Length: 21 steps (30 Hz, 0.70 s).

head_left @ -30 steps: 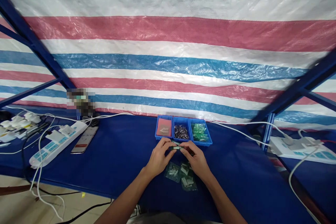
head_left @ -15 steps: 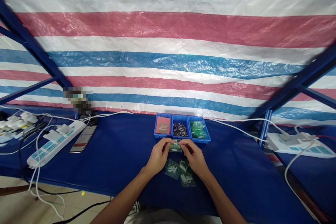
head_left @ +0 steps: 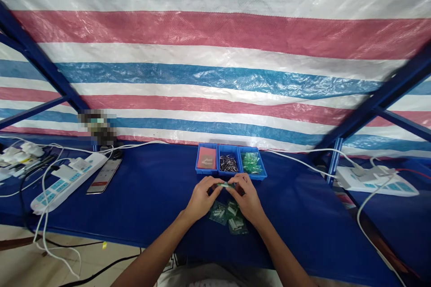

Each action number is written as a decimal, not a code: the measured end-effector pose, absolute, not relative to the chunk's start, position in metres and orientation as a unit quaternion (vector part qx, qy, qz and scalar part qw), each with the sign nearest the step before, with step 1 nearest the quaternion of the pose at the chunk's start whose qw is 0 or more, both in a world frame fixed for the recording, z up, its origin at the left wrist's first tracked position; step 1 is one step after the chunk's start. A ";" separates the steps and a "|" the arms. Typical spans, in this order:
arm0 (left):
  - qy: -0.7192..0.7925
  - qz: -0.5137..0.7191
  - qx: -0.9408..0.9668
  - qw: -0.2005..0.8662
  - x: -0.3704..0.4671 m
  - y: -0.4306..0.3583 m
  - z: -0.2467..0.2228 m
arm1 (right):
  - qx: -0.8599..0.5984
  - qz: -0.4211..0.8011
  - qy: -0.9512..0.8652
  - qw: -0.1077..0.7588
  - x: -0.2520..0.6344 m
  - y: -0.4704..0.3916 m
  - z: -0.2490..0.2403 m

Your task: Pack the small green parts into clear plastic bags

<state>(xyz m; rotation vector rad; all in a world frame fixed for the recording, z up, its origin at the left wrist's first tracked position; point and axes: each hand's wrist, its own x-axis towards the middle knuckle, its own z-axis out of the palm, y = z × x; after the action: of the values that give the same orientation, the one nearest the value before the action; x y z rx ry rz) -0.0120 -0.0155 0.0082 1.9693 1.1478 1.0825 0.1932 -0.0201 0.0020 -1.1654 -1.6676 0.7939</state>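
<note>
Between both hands I hold a small clear plastic bag [head_left: 225, 184] with a green tint and something pale in it. My left hand [head_left: 203, 196] pinches its left end between thumb and fingers, and my right hand [head_left: 246, 197] pinches the right end. Just below, several similar small bags [head_left: 236, 223] with pale and metallic pieces inside lie on the blue table, partly behind my right hand. Beyond my fingers stand three joined blue bins: the left bin holds pink sheets [head_left: 207, 154], the middle one dark screw-like metal parts [head_left: 228, 163], the right one green plastic pieces [head_left: 252, 163].
At left lie a white power strip [head_left: 63, 184] with plugs and cords and a phone [head_left: 104, 176]. Another power strip [head_left: 377, 181] lies at right, its cable running along the table. Blue metal posts [head_left: 334, 161] and a striped tarp [head_left: 215, 76] stand behind.
The held bag has been tilted or folded, so it now shows as a narrow strip instead of a flat face. Both hands stay pinched on it. The whole view has shifted slightly.
</note>
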 end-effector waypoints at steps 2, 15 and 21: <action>0.432 0.402 0.751 0.299 -0.012 -0.016 0.007 | -0.467 0.294 -0.705 0.445 0.193 -0.023 0.003; 0.369 0.283 0.855 0.228 -0.014 -0.021 0.008 | -0.626 -0.007 -0.603 0.496 0.242 -0.002 -0.005; 0.380 0.230 0.878 0.176 -0.011 -0.021 0.003 | -0.681 -0.066 -0.608 0.402 0.234 -0.002 -0.012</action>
<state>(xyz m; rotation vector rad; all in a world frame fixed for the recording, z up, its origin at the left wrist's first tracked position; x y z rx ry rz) -0.0112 -0.0211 0.0032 2.4864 1.0763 0.6522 0.2344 -0.0024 -0.0118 -1.7210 -1.5371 -0.1659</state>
